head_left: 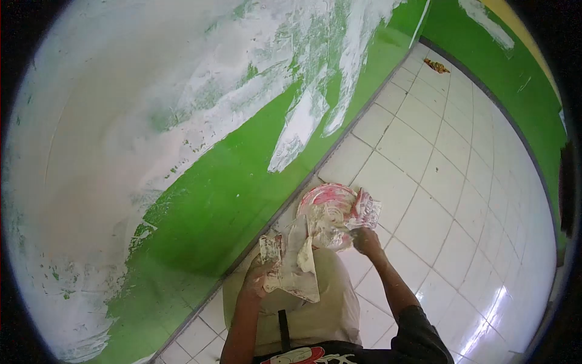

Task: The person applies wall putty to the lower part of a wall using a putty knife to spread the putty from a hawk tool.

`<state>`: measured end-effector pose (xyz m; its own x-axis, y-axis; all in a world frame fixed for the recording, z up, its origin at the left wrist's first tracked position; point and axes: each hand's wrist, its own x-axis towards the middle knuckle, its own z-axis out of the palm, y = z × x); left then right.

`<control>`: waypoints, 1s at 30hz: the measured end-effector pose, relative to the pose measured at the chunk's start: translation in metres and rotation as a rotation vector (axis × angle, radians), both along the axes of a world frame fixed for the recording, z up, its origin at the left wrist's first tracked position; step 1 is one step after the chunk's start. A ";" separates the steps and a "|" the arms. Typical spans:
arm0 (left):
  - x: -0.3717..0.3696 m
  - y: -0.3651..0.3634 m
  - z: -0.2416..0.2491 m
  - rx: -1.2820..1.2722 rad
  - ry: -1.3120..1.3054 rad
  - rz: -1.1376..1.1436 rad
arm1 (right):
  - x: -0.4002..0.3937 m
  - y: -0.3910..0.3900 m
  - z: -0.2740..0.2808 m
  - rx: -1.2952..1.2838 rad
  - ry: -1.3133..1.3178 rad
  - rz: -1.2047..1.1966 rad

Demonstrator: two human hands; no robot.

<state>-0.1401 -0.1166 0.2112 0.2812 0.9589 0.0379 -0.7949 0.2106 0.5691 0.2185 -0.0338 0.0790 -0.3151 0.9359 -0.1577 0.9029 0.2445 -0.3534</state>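
My left hand (259, 276) is closed around the putty-smeared handle of a plastering trowel (296, 282), its flat blade held over my lap. A lump of cream putty (305, 258) sits on the blade. My right hand (365, 242) grips a putty knife (339, 230), whose blade is largely hidden in putty. Below it, a round pink-red basin (327, 191) stands on the floor, streaked with cream putty inside and on its rim. A pink putty-coated piece (367, 209) sticks up at the basin's right side.
On my left rises a green wall (206, 200) with broad patches of white putty (121, 121). White tiles (412, 145) cover the floor, running to another green wall (509, 79) at the right. A small brownish scrap (436, 65) lies near the far corner.
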 end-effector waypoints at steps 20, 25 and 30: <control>0.070 0.096 0.001 -0.486 0.108 -0.293 | 0.002 -0.049 0.157 0.300 1.041 -0.176; 0.082 0.101 0.030 -0.368 0.169 -0.328 | 0.015 -0.037 0.164 0.318 1.013 -0.130; 0.099 0.097 0.056 -0.133 0.141 -0.245 | 0.034 -0.032 0.169 0.241 0.991 -0.140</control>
<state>-0.0409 -0.0195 0.2670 0.4984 0.8557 -0.1393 -0.6266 0.4666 0.6243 0.2526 -0.0659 0.2478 -0.0868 0.9466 0.3105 0.2580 0.3224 -0.9108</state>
